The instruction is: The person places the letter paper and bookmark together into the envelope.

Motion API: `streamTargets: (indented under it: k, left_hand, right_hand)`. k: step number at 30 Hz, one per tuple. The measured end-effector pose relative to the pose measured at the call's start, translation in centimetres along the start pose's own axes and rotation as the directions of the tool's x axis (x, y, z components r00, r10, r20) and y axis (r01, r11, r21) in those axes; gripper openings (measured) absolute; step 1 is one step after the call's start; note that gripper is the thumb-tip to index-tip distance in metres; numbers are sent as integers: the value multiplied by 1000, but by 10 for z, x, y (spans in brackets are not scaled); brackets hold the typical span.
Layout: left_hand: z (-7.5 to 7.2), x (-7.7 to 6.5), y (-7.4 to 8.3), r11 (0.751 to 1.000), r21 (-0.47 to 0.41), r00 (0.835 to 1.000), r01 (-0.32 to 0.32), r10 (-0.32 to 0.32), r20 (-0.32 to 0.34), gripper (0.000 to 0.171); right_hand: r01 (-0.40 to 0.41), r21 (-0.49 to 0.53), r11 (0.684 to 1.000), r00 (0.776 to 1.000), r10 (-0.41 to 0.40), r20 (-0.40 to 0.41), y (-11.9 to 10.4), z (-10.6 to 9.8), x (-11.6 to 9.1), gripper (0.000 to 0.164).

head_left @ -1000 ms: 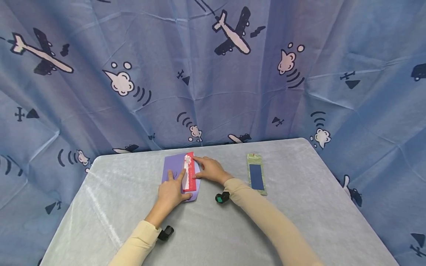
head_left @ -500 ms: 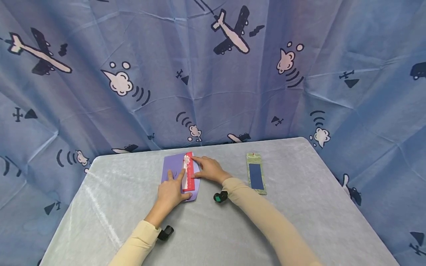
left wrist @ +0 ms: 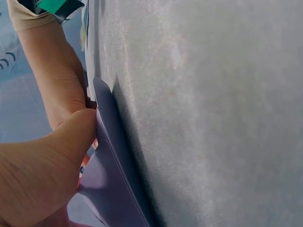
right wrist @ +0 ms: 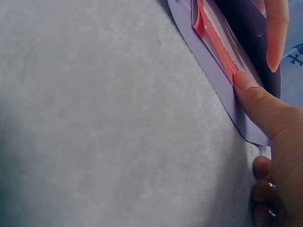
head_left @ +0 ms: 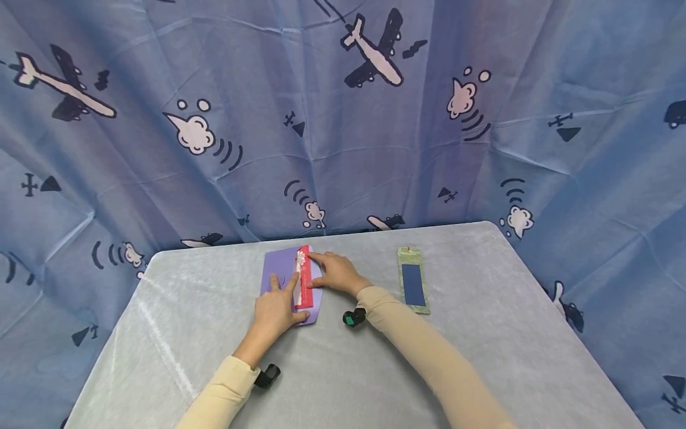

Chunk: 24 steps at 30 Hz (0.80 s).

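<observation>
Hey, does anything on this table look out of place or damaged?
Nothing spilled or torn shows: the red card, purple envelope and green packet look intact where visible. Only a pale streak on the left of the table looks odd, brighter than the grey around it, perhaps a crease.

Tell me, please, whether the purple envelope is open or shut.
Open: the envelope has its flap spread outward, showing past the red card.

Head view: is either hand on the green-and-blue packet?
No, the left hand rests on the purple folder and the right hand touches the red card, while the green-and-blue packet lies apart to the right.
</observation>
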<state>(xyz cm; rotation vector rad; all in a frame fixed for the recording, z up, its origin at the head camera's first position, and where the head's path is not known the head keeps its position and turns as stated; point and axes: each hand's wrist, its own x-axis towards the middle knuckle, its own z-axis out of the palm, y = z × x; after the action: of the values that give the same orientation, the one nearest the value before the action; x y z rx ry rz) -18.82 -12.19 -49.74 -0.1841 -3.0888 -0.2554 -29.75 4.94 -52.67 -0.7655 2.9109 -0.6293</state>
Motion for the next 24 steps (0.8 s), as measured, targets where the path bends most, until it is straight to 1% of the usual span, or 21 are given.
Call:
streamTargets:
  k: [10,17,24]
  left_hand:
    - [1,-1,1,1000,8,1000,-4,4,-4,101]
    - [1,-1,0,1000,13,1000,-11,12,-15,100]
    - [0,1,2,1000,18,1000,-6,6,0,100]
  right_hand:
    - [-19,0,1000,1000,19,-2,-2,0,-3,88]
    - [-13,-5,1000,1000,13,-4,-5,0,-4,86]
    - [-1,-48,999,1000,1,2,-5,-2,-2,86]
